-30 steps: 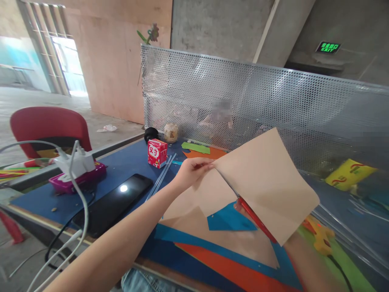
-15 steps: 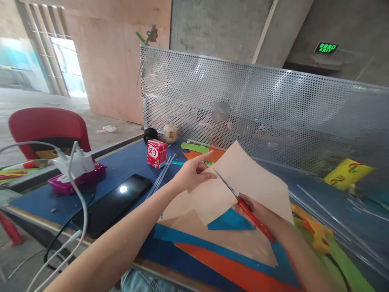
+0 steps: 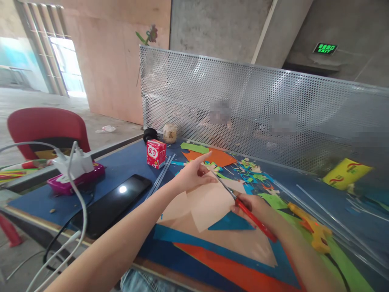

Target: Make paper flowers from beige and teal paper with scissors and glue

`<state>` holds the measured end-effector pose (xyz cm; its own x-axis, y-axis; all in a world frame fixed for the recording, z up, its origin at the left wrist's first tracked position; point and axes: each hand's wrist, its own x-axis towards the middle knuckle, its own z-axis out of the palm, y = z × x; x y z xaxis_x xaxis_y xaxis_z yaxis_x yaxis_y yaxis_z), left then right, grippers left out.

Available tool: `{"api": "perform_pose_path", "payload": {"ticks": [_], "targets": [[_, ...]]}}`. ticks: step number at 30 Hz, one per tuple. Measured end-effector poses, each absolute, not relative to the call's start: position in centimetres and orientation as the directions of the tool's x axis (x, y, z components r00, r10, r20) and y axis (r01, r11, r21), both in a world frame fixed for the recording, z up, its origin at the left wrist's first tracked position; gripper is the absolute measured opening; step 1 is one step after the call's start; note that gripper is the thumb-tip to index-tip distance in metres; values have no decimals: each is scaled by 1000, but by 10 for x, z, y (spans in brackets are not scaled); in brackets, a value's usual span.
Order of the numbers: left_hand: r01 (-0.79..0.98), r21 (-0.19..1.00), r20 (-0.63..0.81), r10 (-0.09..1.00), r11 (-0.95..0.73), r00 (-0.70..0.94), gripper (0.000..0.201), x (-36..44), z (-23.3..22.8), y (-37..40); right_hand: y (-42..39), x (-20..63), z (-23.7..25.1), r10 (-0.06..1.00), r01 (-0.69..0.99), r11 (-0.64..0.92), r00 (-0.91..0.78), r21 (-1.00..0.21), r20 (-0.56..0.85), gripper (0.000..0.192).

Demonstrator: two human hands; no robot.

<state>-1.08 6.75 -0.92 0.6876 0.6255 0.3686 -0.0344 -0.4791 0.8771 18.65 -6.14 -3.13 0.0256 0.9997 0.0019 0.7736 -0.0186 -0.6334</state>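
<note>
Scissors with red handles [image 3: 243, 207], gripped in the right hand [image 3: 255, 207] at frame centre, meet a thin, floppy beige paper sheet [image 3: 209, 202] that the left hand [image 3: 193, 176] pinches near its top edge, probably best held close beside the blades.

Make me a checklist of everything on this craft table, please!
Surface: blue table, partly covered by blue, orange and green sheets.
Job's things: tan paper lying low over the sheets; red scissors, blades at the paper's edge.
Clutter: paper scraps, red carton, phone face up, yellow glue gun, clear sticks, pink case, yellow pack.
Grippers: left hand pinches the paper's top corner; right hand holds the scissors.
Cables: white charger on the case, white cords hanging off the near edge.
Surroundings: mesh screen, red chair, exit sign.
</note>
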Motion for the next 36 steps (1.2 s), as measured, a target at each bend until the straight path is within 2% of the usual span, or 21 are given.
{"api": "perform_pose_path", "payload": {"ticks": [6, 14, 20, 22, 24, 26, 28, 30, 34, 36], "targets": [[-50, 889, 360, 629, -455, 689, 93, -11, -11, 68, -65, 180, -23, 997, 649, -56, -5, -759, -79, 25], [-41, 894, 329, 592, -446, 736, 98, -9, -17, 68, -61, 179, -30, 996, 631, -68, -6, -773, -93, 20], [-9, 885, 313, 581, -465, 752, 97, -10, -15, 67, -69, 186, -29, 994, 593, -112, 67, -797, -89, 31], [-12, 889, 298, 560, -458, 773, 95, -10, -14, 69, -72, 192, -28, 997, 561, -69, 69, -825, -37, 32], [21, 879, 278, 546, -477, 790, 89, -11, -14, 71, -74, 199, -27, 994, 548, 1, 92, -836, 62, 32], [97, 839, 249, 538, -535, 805, 71, -11, -16, 74, -75, 203, -27, 982, 551, 36, 134, -834, 132, 29], [141, 792, 243, 518, -594, 820, 44, -11, -17, 76, -76, 203, -27, 979, 505, 31, 158, -863, 127, 27], [118, 776, 269, 495, -620, 826, 26, -10, -17, 76, -77, 199, -27, 985, 427, 21, 144, -904, 91, 26], [49, 817, 316, 518, -574, 795, 19, -9, -11, 72, -77, 183, -30, 996, 325, -14, 89, -946, 15, 23], [2, 833, 344, 522, -553, 781, 19, -10, -8, 69, -75, 175, -31, 995, 300, 9, 91, -954, 37, 24]]}}
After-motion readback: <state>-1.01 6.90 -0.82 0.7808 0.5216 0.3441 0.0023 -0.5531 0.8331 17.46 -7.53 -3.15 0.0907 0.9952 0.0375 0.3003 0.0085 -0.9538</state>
